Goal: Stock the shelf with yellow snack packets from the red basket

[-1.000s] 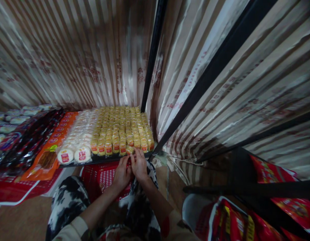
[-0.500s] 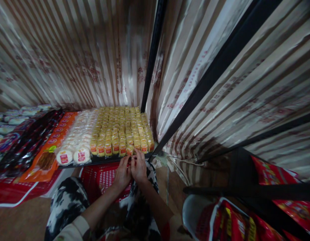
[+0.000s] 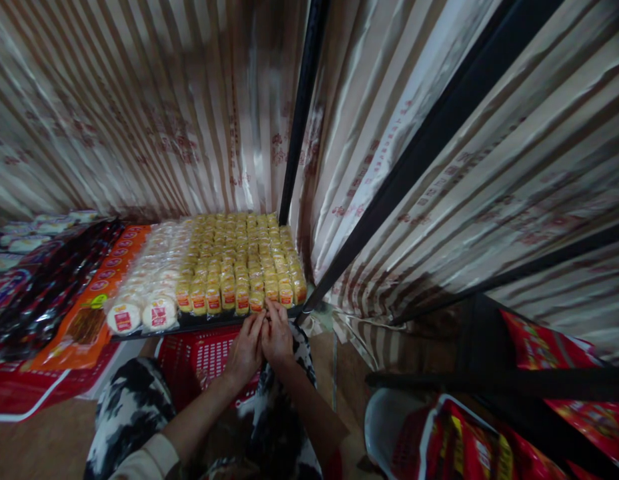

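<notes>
My left hand (image 3: 244,348) and my right hand (image 3: 277,337) are close together at the front edge of a dark shelf (image 3: 202,321). Both have their fingers bent and drawn in, and whatever may be between them is hidden. My right fingertips reach up to the lower front of the rows of small yellow wrapped cakes (image 3: 239,267), just below the front packs. To the left of these stand rows of round white wrapped cakes (image 3: 161,313) with red labels.
Left on the shelf lie an orange snack packet (image 3: 97,300) and dark shiny packs (image 3: 54,293). A red basket (image 3: 209,357) is under my hands. Black posts (image 3: 389,180) stand before striped curtains (image 3: 189,100). Red packets (image 3: 474,447) fill a basket at lower right.
My hands stay at the shelf edge, with the fingers shifted slightly. The view has moved a little, so the shelf goods appear slightly further left. The cakes look unchanged.
</notes>
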Tool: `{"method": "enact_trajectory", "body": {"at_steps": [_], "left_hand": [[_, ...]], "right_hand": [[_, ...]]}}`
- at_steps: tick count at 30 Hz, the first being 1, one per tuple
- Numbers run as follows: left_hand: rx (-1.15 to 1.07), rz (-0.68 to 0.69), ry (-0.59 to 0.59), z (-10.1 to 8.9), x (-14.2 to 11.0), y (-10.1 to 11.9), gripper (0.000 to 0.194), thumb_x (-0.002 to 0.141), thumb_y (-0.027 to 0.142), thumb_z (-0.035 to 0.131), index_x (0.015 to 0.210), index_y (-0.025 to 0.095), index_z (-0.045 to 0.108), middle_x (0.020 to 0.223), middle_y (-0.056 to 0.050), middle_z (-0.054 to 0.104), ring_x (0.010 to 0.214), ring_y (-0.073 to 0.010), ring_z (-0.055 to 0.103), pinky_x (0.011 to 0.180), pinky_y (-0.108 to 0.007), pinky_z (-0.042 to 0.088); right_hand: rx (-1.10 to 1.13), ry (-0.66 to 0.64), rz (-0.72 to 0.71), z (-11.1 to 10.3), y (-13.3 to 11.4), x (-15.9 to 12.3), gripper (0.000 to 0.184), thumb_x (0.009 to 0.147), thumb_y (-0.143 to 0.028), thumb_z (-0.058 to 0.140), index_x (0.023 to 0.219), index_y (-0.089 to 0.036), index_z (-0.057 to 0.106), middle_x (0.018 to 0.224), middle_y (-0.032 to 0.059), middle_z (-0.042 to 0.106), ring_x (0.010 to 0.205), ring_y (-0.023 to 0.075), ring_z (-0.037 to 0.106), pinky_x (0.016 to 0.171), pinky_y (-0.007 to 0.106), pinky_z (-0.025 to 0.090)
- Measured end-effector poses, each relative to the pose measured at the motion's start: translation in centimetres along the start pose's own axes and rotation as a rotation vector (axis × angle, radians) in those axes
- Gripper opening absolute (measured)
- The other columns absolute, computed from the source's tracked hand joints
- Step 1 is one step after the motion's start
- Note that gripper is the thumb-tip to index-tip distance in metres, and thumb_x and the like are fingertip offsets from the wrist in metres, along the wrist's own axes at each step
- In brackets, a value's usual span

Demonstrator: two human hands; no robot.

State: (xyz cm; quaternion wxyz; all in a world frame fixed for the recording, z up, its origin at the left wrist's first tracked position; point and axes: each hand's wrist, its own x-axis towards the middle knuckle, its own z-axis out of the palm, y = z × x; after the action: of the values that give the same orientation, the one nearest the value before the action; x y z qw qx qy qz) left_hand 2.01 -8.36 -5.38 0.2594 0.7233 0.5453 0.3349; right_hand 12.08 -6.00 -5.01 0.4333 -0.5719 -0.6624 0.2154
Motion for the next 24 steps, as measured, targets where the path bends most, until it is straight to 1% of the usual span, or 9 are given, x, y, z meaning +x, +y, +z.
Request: {"method": "enact_trajectory", "body": {"at_steps": [4, 6, 10, 12, 16, 20, 24], "left_hand": [[0.039, -0.054, 0.016, 0.0, 0.3, 0.1, 0.052, 0.078, 0.015, 0.040, 0.130, 0.013, 0.036, 0.124, -0.016, 0.043, 0.116, -0.0231, 0.045, 0.095, -0.041, 0.043], [0.052, -0.085, 0.019, 0.1, 0.5, 0.1, 0.053, 0.078, 0.017, 0.040, 0.130, 0.011, 0.036, 0.122, -0.017, 0.044, 0.115, -0.0244, 0.046, 0.093, -0.041, 0.044], [0.037, -0.085, -0.008, 0.1, 0.9, 0.2, 0.053, 0.079, 0.019, 0.040, 0.131, 0.007, 0.034, 0.122, -0.018, 0.043, 0.116, -0.0238, 0.045, 0.095, -0.039, 0.042], [0.021, -0.066, -0.008, 0.1, 1.1, 0.2, 0.052, 0.081, 0.021, 0.039, 0.131, 0.010, 0.034, 0.121, -0.016, 0.043, 0.116, -0.0223, 0.044, 0.097, -0.039, 0.040], [0.023, -0.068, 0.035, 0.0, 1.5, -0.1, 0.045, 0.082, 0.024, 0.038, 0.126, 0.018, 0.041, 0.117, -0.011, 0.046, 0.109, -0.0208, 0.049, 0.093, -0.039, 0.044], [0.036, -0.057, 0.119, 0.0, 1.4, -0.6, 0.041, 0.084, 0.023, 0.035, 0.123, 0.015, 0.044, 0.115, -0.012, 0.045, 0.109, -0.0212, 0.048, 0.096, -0.041, 0.041], [0.020, -0.047, 0.108, 0.0, 1.3, -0.9, 0.041, 0.085, 0.026, 0.034, 0.125, 0.018, 0.041, 0.118, -0.010, 0.044, 0.112, -0.0203, 0.046, 0.098, -0.040, 0.040]], "right_hand": [[0.010, -0.031, 0.004, 0.1, 0.3, 0.0, 0.049, 0.081, -0.012, 0.035, 0.130, -0.017, 0.042, 0.118, 0.0119, 0.046, 0.100, 0.0168, 0.056, 0.089, 0.031, 0.047], [0.009, -0.038, -0.008, 0.1, 0.4, 0.0, 0.050, 0.081, -0.011, 0.035, 0.131, -0.017, 0.041, 0.118, 0.0117, 0.046, 0.101, 0.0168, 0.055, 0.090, 0.031, 0.046], [-0.013, -0.026, -0.024, 0.1, 0.5, 0.1, 0.050, 0.080, -0.011, 0.035, 0.130, -0.015, 0.042, 0.117, 0.0121, 0.047, 0.104, 0.0176, 0.053, 0.093, 0.033, 0.044], [-0.023, -0.010, -0.037, 0.2, 0.6, 0.1, 0.050, 0.080, -0.011, 0.035, 0.129, -0.015, 0.043, 0.117, 0.0121, 0.047, 0.105, 0.0179, 0.052, 0.093, 0.033, 0.044], [-0.045, 0.023, -0.079, 0.1, 0.7, 0.0, 0.051, 0.079, -0.011, 0.036, 0.130, -0.017, 0.042, 0.114, 0.0117, 0.048, 0.106, 0.0192, 0.050, 0.092, 0.036, 0.045], [-0.080, 0.029, -0.130, 0.1, 0.9, -0.3, 0.051, 0.080, -0.013, 0.036, 0.131, -0.016, 0.040, 0.116, 0.0127, 0.047, 0.111, 0.0209, 0.046, 0.095, 0.038, 0.042], [-0.102, 0.023, -0.130, 0.4, 1.1, -0.3, 0.054, 0.080, -0.013, 0.036, 0.134, -0.016, 0.037, 0.118, 0.0128, 0.045, 0.112, 0.0218, 0.044, 0.096, 0.040, 0.041]]}}
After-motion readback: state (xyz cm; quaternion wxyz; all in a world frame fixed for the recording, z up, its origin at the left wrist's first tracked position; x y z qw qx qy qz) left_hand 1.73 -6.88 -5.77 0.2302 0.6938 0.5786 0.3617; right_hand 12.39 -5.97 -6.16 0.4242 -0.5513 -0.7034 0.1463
